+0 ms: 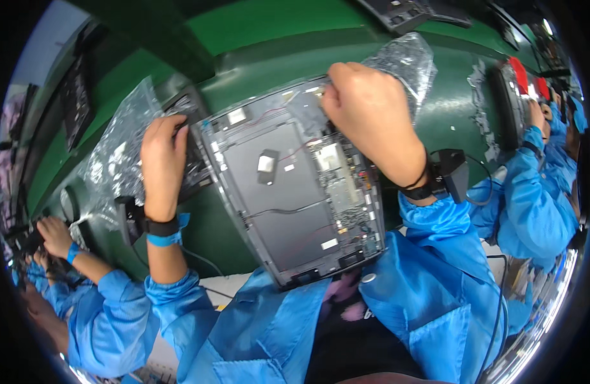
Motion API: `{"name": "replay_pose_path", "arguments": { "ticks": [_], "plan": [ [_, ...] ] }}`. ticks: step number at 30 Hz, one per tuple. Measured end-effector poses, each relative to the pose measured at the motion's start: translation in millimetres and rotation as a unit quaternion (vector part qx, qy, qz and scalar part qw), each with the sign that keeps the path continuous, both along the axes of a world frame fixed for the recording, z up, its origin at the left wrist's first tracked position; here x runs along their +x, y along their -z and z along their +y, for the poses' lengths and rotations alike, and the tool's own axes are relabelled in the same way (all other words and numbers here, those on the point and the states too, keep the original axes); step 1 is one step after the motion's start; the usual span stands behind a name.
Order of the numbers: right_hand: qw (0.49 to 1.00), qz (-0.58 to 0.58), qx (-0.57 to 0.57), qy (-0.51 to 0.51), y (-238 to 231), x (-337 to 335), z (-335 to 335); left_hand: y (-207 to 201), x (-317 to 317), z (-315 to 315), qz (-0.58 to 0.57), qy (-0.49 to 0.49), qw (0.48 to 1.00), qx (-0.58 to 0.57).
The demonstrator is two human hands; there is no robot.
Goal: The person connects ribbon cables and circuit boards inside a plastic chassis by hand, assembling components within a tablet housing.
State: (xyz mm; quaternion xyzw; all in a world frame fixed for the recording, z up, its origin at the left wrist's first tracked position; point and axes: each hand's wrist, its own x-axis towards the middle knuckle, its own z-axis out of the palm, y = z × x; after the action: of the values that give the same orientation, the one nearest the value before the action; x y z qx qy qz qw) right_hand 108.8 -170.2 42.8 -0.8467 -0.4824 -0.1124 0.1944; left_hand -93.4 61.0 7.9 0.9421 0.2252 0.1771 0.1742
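Note:
An opened laptop base lies tilted in front of me, its near edge against my body. Dark battery panels fill its left part, and a bare circuit board runs down the right. My left hand is closed in a pinch beside the far left corner, where a small blue tab shows. Over the far right edge, my right hand is closed with its fingers curled. Whatever either hand pinches is too small or hidden to make out. A small dark piece with a white label rests on the battery.
Crumpled clear plastic bags lie left of and beyond the laptop on the green bench. Torn grey strips lie further right. Co-workers in blue sleeves sit on both sides. Cables hang from my wrist-worn devices.

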Motion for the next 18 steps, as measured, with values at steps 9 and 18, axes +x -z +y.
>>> {"name": "replay_pose_path", "arguments": {
  "ticks": [9, 18],
  "plan": [
    [1.000, -0.011, -0.003, -0.011, 4, 4, 0, 7, 7, 4, -0.022, -0.021, 0.999, 0.019],
    [0.980, 0.160, 0.105, -0.050, 8, 11, -23, 4, 13, 34, 0.016, 0.007, 1.000, 0.020]
  ]
}}
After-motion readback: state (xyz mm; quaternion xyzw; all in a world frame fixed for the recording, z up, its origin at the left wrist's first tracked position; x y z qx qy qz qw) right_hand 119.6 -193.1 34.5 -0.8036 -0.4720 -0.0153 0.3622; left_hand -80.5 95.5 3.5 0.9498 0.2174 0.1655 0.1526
